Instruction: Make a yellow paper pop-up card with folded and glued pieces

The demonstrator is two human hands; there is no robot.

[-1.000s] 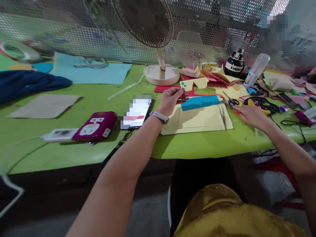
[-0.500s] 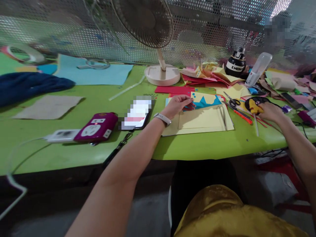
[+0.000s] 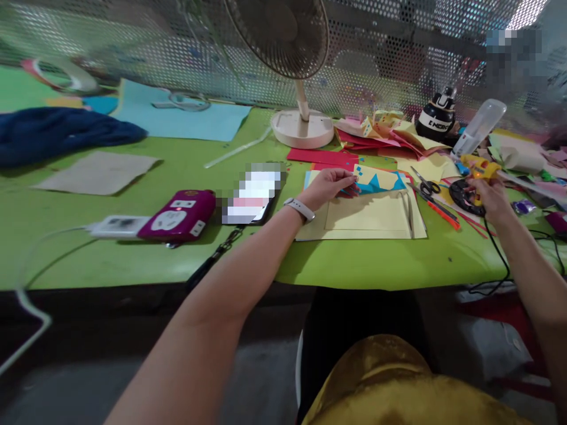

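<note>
My right hand (image 3: 489,198) is wrapped round the handle of a yellow glue gun (image 3: 479,167) at the right, its nozzle toward the left, above a black round holder (image 3: 465,196). My left hand (image 3: 332,184), with a white band on the wrist, has its fingers pinched together over the left end of a blue and yellow paper piece (image 3: 378,181); what sits between the fingertips is too small to name. Below it lie cream paper sheets (image 3: 363,215) with metal tweezers (image 3: 408,213) on their right side.
Scissors (image 3: 427,184) and an orange cutter (image 3: 444,215) lie between the hands. A fan (image 3: 303,128), a phone (image 3: 254,195) and a purple power socket (image 3: 179,216) stand or lie leftward. Paper scraps, a black bottle (image 3: 436,117) and a clear bottle (image 3: 481,127) are behind.
My right hand has lifted the yellow glue gun and turned it so it lies more level. The view has shifted slightly. My left hand stays at the paper piece.
</note>
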